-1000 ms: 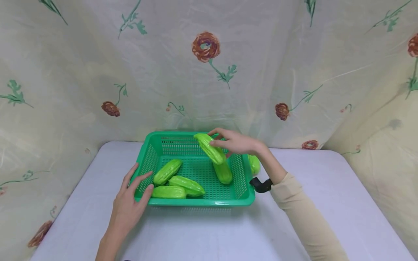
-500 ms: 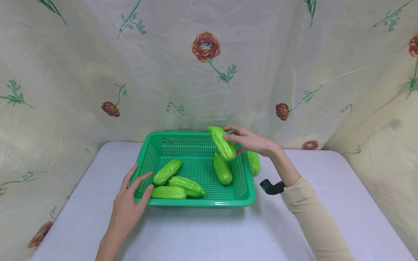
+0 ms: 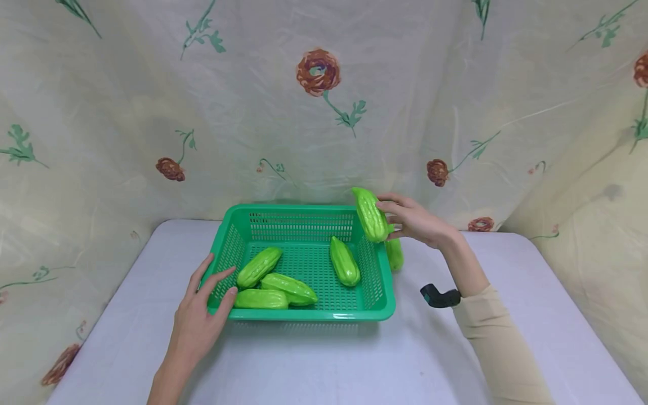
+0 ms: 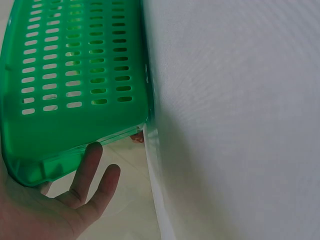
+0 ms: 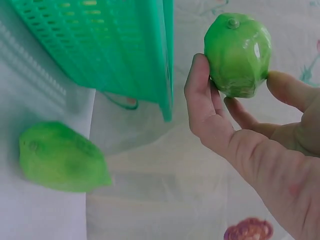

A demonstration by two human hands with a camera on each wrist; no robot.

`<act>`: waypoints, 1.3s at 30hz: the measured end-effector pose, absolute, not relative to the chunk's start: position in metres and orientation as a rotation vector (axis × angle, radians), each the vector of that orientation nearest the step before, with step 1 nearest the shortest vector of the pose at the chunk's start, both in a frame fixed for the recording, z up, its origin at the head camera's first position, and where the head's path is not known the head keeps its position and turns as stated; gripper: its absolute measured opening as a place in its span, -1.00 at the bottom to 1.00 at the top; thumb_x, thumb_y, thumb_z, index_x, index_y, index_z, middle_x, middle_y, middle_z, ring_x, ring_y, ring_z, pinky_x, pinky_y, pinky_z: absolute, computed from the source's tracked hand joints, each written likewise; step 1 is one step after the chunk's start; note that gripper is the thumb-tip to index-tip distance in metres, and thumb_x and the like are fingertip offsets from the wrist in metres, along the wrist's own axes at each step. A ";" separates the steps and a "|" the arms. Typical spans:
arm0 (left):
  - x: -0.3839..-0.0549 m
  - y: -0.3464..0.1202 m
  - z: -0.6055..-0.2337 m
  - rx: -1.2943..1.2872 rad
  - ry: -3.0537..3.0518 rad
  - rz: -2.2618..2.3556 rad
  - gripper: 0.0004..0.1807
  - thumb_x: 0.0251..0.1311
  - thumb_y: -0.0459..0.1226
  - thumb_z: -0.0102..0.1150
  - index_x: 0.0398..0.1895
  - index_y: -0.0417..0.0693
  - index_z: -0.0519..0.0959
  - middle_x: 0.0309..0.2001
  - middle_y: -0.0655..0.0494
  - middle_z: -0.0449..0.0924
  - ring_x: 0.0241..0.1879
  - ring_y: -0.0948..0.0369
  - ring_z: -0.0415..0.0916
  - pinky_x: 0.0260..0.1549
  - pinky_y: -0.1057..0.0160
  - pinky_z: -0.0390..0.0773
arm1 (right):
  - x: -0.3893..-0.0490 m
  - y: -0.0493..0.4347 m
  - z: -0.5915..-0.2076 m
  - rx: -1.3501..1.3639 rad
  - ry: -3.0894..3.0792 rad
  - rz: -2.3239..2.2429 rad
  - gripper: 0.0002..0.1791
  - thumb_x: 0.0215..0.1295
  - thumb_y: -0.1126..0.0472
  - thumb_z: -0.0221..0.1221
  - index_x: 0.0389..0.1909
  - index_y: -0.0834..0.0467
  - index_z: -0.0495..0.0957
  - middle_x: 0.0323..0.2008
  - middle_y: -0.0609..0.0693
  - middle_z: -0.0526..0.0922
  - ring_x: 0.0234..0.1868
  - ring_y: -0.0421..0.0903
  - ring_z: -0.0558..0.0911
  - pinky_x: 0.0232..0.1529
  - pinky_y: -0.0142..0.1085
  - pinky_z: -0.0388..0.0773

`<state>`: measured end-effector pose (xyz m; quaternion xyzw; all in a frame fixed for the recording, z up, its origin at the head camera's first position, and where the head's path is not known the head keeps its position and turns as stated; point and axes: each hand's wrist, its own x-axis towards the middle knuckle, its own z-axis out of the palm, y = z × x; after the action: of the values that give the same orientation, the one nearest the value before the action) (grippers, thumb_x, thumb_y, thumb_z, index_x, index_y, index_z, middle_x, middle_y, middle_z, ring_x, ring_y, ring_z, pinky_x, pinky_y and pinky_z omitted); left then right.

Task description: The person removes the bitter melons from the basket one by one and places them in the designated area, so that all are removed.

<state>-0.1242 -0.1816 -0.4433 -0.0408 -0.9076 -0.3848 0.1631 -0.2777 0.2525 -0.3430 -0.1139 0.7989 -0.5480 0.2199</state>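
My right hand (image 3: 412,219) pinches a light green ridged bitter melon (image 3: 371,215) between thumb and fingers, raised over the back right rim of the green plastic basket (image 3: 311,314). In the right wrist view its rounded end (image 5: 237,55) faces the camera. Inside the basket, one bitter melon (image 3: 345,261) lies alone on the right; three more, including an upper one (image 3: 260,267), cluster at the front left. Another bitter melon (image 5: 62,157) is outside on the tabletop, right of the basket. My left hand (image 3: 199,320) holds the basket's front left corner, some fingers outside the wall.
A white-covered table (image 3: 309,365) carries the basket. Behind it and at both sides hangs a pale curtain (image 3: 385,152) printed with flowers. A black device (image 3: 439,296) is strapped at my right wrist.
My right hand has carried its bitter melon rightward and slightly up, from above the basket's inside to its right rim. The left hand and basket have stayed in place.
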 end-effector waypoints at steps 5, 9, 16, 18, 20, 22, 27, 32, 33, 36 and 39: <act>-0.125 -0.181 -0.444 -0.120 -2.579 -1.099 -0.57 0.59 -0.08 0.17 0.43 0.18 0.60 0.74 0.03 0.12 0.54 -0.34 0.36 0.07 -0.46 0.61 | -0.276 0.268 -0.342 -0.287 2.205 -1.558 -0.20 0.76 -0.10 -0.08 0.73 0.24 -0.09 0.63 0.33 0.11 0.62 0.41 0.31 0.13 -0.27 0.74; -0.125 -0.181 -0.444 -0.115 -2.584 -1.105 -0.58 0.59 -0.07 0.17 0.43 0.18 0.60 0.74 0.03 0.11 0.54 -0.34 0.35 0.09 -0.47 0.60 | -0.275 0.279 -0.341 -0.269 2.213 -1.571 -0.18 0.75 -0.13 -0.08 0.73 0.23 -0.09 0.62 0.34 0.13 0.59 0.40 0.34 0.12 -0.29 0.73; -0.126 -0.181 -0.443 -0.117 -2.591 -1.103 -0.57 0.59 -0.07 0.17 0.44 0.18 0.60 0.74 0.03 0.11 0.53 -0.34 0.37 0.08 -0.46 0.60 | -0.273 0.300 -0.351 -0.212 2.255 -1.566 -0.19 0.75 -0.16 -0.10 0.73 0.22 -0.06 0.56 0.32 0.22 0.36 0.05 0.58 0.16 -0.26 0.73; -0.126 -0.181 -0.443 -0.118 -2.590 -1.097 -0.57 0.59 -0.07 0.17 0.43 0.18 0.60 0.74 0.03 0.11 0.52 -0.34 0.38 0.06 -0.45 0.61 | -0.273 0.305 -0.356 -0.193 2.249 -1.577 -0.20 0.76 -0.15 -0.11 0.73 0.23 -0.06 0.54 0.30 0.24 0.27 -0.09 0.61 0.16 -0.24 0.73; -0.126 -0.182 -0.443 -0.119 -2.589 -1.093 -0.57 0.59 -0.07 0.17 0.43 0.18 0.60 0.74 0.03 0.12 0.51 -0.35 0.39 0.05 -0.45 0.62 | -0.273 0.310 -0.362 -0.179 2.246 -1.585 -0.19 0.76 -0.16 -0.11 0.73 0.25 -0.06 0.52 0.28 0.26 0.20 -0.18 0.62 0.16 -0.23 0.73; -0.126 -0.182 -0.444 -0.121 -2.587 -1.093 -0.58 0.59 -0.08 0.17 0.43 0.18 0.60 0.74 0.03 0.12 0.51 -0.35 0.39 0.05 -0.45 0.62 | -0.273 0.315 -0.366 -0.166 2.245 -1.589 -0.18 0.76 -0.16 -0.11 0.73 0.26 -0.07 0.51 0.28 0.27 0.17 -0.22 0.62 0.17 -0.23 0.72; -0.125 -0.183 -0.444 -0.126 -2.581 -1.100 -0.58 0.58 -0.09 0.17 0.43 0.16 0.60 0.74 0.02 0.12 0.52 -0.35 0.37 0.06 -0.46 0.61 | -0.274 0.325 -0.376 -0.121 2.249 -1.580 -0.15 0.75 -0.18 -0.10 0.73 0.27 -0.08 0.52 0.31 0.25 0.20 -0.17 0.59 0.20 -0.18 0.71; -0.124 -0.182 -0.444 -0.121 -2.582 -1.095 -0.58 0.58 -0.09 0.17 0.42 0.15 0.61 0.73 0.01 0.12 0.51 -0.36 0.38 0.04 -0.45 0.61 | -0.274 0.336 -0.389 -0.060 2.244 -1.567 -0.15 0.74 -0.20 -0.11 0.72 0.28 -0.07 0.49 0.27 0.23 0.28 -0.01 0.49 0.25 -0.11 0.70; -0.124 -0.182 -0.444 -0.122 -2.582 -1.094 -0.58 0.58 -0.09 0.17 0.42 0.15 0.61 0.73 0.01 0.12 0.52 -0.35 0.38 0.05 -0.46 0.61 | -0.274 0.338 -0.392 -0.053 2.241 -1.566 -0.16 0.75 -0.19 -0.11 0.72 0.28 -0.06 0.48 0.25 0.24 0.29 0.01 0.48 0.27 -0.09 0.69; -0.123 -0.181 -0.443 -0.124 -2.581 -1.092 -0.58 0.58 -0.10 0.18 0.42 0.14 0.61 0.73 0.00 0.13 0.52 -0.35 0.38 0.07 -0.47 0.60 | -0.274 0.343 -0.400 -0.051 2.232 -1.561 -0.17 0.76 -0.17 -0.13 0.71 0.31 -0.06 0.41 0.21 0.30 0.25 -0.04 0.50 0.25 -0.09 0.69; -0.123 -0.181 -0.443 -0.129 -2.576 -1.093 -0.58 0.58 -0.10 0.18 0.41 0.13 0.61 0.73 0.00 0.14 0.53 -0.34 0.37 0.09 -0.48 0.58 | -0.272 0.348 -0.406 -0.043 2.223 -1.553 -0.18 0.76 -0.15 -0.14 0.71 0.32 -0.07 0.36 0.19 0.33 0.18 -0.09 0.53 0.23 -0.09 0.69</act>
<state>-0.1231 -0.1809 -0.4431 -0.0455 -0.9063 -0.3846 0.1692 -0.2722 0.3476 -0.4060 -0.0154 0.8009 -0.5593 0.2132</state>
